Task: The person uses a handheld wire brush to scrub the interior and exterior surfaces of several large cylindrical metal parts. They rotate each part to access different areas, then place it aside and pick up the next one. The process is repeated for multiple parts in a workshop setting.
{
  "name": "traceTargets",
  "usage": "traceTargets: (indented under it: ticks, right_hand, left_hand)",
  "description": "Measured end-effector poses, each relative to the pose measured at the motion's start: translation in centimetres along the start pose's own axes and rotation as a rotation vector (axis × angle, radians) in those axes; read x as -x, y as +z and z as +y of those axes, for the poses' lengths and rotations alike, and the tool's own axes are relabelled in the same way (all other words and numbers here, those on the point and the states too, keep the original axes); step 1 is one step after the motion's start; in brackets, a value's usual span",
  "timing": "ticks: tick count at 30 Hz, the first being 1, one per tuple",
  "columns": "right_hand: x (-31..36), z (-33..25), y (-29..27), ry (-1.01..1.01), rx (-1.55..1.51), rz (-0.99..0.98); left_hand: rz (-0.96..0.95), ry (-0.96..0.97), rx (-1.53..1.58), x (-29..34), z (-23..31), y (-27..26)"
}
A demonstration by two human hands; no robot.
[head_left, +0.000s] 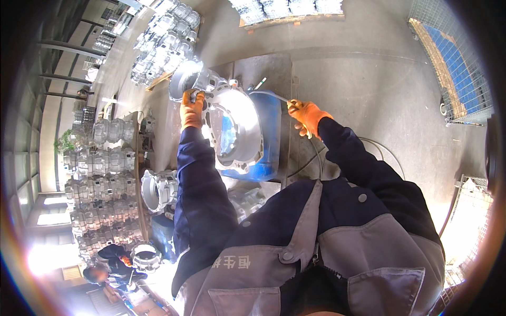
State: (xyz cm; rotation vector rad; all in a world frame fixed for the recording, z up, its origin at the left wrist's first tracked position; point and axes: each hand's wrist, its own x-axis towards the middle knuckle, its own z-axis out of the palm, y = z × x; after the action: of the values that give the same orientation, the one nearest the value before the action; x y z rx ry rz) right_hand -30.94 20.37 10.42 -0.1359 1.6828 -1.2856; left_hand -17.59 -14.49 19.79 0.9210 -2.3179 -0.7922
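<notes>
Floor (369, 95): smooth grey concrete, matte, with a thin dark hose curving across it on the right.

Stacked castings (100, 195), left side: rows of bell-shaped aluminium housings, ribbed and bright, piled several high. More of the same kind sit on a wooden pallet (290, 21) at the far edge. Wire mesh cage (453, 73) far right, thin steel grid with blue contents behind it.

Blue drum (269, 131): smooth, glossy, cylindrical, standing centre; it serves as the support under the workpiece.

Cast housing (229, 124): large silvery aluminium casting, round flanged mouth with bolt lugs round the rim, narrowing to a neck at the far left end. Surface is dull cast metal with bright machined faces catching glare. It rests on top of the blue drum, tilted, mouth toward the near side.

Left hand (192, 109): orange knit glove, grip closed on the far-left rim of the cast housing.

Right hand (308, 116): orange knit glove, fingers curled shut around a thin metal nozzle (274, 96), a slender straight tube whose tip points at the housing's upper edge. The hose runs back from this hand.

Another person (113, 263) crouches near left, by the stacks.
</notes>
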Motion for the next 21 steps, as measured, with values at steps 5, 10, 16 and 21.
traceTargets:
  ticks: [5,10,16,21]
  right_hand:
    - [0.3,0.2,0.3,-0.031,-0.009,-0.080]
    - [0.2,0.2,-0.2,-0.010,0.003,-0.124]
    - [1.2,2.5,-1.2,0.044,0.163,-0.130]
    - [4.8,4.1,-1.8,0.137,0.164,-0.192]
  left_hand:
    - [-0.008,-0.011,0.082,-0.1,-0.2,0.1]
    - [-0.011,-0.006,0.127,-0.3,-0.9,0.0]
    - [0.008,0.010,-0.021,-0.7,-1.2,0.2]
    - [-0.055,-0.036,0.000,-1.1,-1.7,0.1]
